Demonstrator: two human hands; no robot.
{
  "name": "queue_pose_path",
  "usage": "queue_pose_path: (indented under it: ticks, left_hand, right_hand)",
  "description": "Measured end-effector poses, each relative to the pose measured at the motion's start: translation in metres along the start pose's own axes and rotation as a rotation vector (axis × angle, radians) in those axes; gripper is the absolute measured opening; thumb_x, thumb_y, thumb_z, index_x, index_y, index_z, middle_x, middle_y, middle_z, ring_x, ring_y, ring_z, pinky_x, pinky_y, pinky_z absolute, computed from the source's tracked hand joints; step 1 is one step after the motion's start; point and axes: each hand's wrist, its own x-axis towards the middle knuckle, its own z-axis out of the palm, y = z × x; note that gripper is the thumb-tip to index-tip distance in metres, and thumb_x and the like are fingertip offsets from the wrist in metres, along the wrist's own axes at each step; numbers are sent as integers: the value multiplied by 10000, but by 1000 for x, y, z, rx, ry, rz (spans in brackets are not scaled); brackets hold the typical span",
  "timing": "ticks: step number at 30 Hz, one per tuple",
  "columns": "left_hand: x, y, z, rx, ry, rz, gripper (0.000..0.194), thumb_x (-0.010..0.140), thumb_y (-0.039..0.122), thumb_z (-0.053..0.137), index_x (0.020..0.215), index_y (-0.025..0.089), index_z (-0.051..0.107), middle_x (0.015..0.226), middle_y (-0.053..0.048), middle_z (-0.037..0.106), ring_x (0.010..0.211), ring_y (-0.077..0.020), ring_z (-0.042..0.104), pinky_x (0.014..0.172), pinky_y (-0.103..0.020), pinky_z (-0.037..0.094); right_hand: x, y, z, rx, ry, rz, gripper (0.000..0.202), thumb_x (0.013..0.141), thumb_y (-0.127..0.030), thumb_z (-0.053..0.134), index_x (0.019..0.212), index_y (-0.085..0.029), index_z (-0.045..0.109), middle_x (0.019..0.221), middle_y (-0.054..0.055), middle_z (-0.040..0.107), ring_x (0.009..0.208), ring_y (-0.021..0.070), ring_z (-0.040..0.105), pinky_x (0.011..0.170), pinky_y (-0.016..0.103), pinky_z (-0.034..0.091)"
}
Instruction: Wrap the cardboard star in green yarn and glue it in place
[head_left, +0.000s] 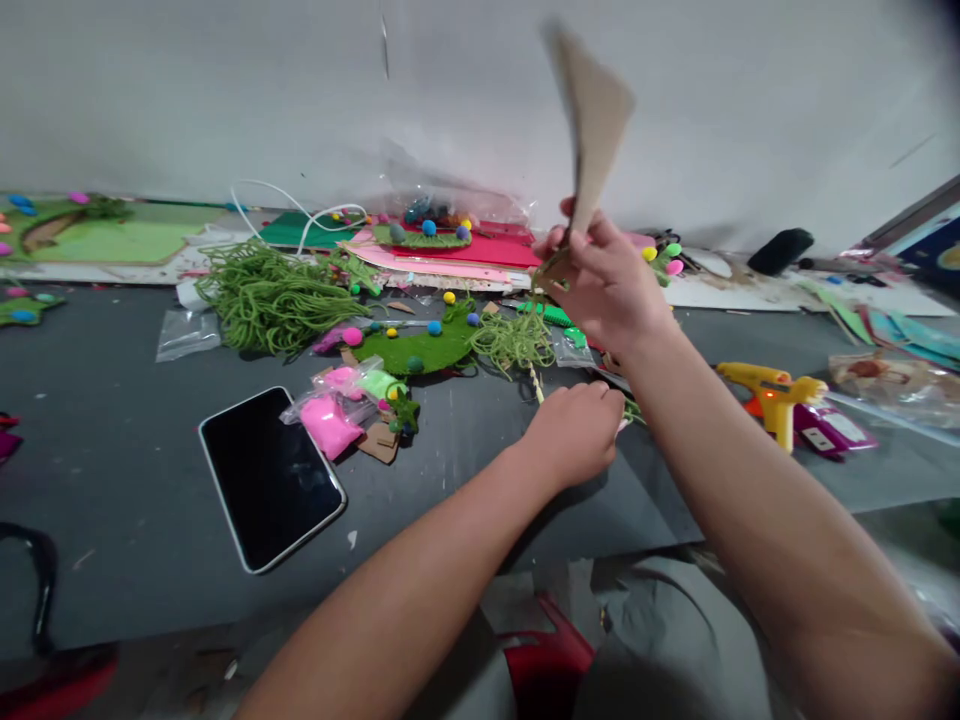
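My right hand [611, 285] is raised above the table, its fingers pinching a tan piece of cardboard [596, 120] that stands up slightly blurred. Some green strands hang near those fingertips. Lower down, my left hand [577, 435] rests at the tabletop, curled closed; what it grips is hidden, though a bit of green and white shows at its right side. Just beyond it lie a loose bundle of green yarn [514, 340] and a pale twisted stick [535, 383]. A green felt piece with coloured pompoms [412, 350] lies to the left of the yarn.
A tablet [270, 475] lies at the left, by bags of pink clay [328, 425]. Behind is a large heap of green yarn [274, 300]. On the right sits a yellow glue gun [776, 392] with a lit red light, beside a purple box [832, 430]. Felt sheets line the wall.
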Motion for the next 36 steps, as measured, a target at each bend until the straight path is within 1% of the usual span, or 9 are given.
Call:
queue_pose_path:
  ticks: [7,11,14,16,18,23,27,30,36]
  left_hand:
    - [-4,8,-13,-10,53,21,341,1010,398,658,1245,151,655,1240,-101,680,1079,-227,683,933,-445,603]
    - [-58,22,-46,-29,184,-31,180,1018,327,584,925,209,684,921,-18,710,877,-166,685,796,-309,561]
    - [-122,11,-69,7,407,-362,264,1075,346,432,948,245,640,903,-7,697,782,-142,650,705,-281,517]
    - [-156,-8,-77,97,542,-677,224,1069,348,439,1008,223,614,896,-44,694,733,-187,624,656,-330,482]
    - [-174,-27,-80,153,521,-861,221,1001,432,580,1060,225,630,956,-64,713,763,-245,650,612,-348,436]
    - [-165,-40,-74,208,341,-914,282,982,465,596,1118,223,642,1103,-96,728,866,-325,692,575,-352,404]
    - [-149,-33,-63,192,294,-754,291,1015,355,535,1244,201,625,1245,-119,674,1105,-344,669,843,-449,550]
    - [-146,-34,-52,139,260,-637,333,1013,265,519,1322,173,604,1338,-125,647,1258,-338,614,1071,-486,510]
    - [-148,-40,-45,76,303,-620,341,1022,192,454,1332,163,594,1365,-128,653,1281,-315,601,1120,-486,494]
  right_hand:
    - [-16,-3,0,-62,2,-19,307,870,-520,784,947,-261,637,728,-21,596,657,130,574,632,282,493]
    - [-27,-6,-10,-171,-398,301,346,814,-538,827,814,-221,687,714,-14,578,642,107,491,577,251,423]
    - [-37,5,-13,-230,-651,494,330,832,-516,791,893,-195,750,662,-16,603,595,108,499,545,253,402]
    - [-42,16,-12,-253,-685,534,328,825,-487,796,965,-194,752,644,-15,632,579,116,522,536,255,398]
    - [-43,26,-7,-280,-667,539,312,819,-471,803,964,-205,733,661,-9,667,585,120,546,535,252,391]
    - [-44,39,3,-364,-528,466,296,793,-458,823,905,-195,746,686,4,674,614,121,563,547,253,373]
    - [-46,41,5,-371,-488,444,291,768,-439,839,887,-185,761,715,5,677,610,111,546,546,256,375]
    - [-47,39,5,-349,-472,453,305,764,-439,846,885,-173,759,682,-3,656,571,96,509,518,253,354]
    - [-47,39,7,-240,-466,498,270,780,-406,844,876,-174,745,710,12,668,618,108,567,503,237,382]
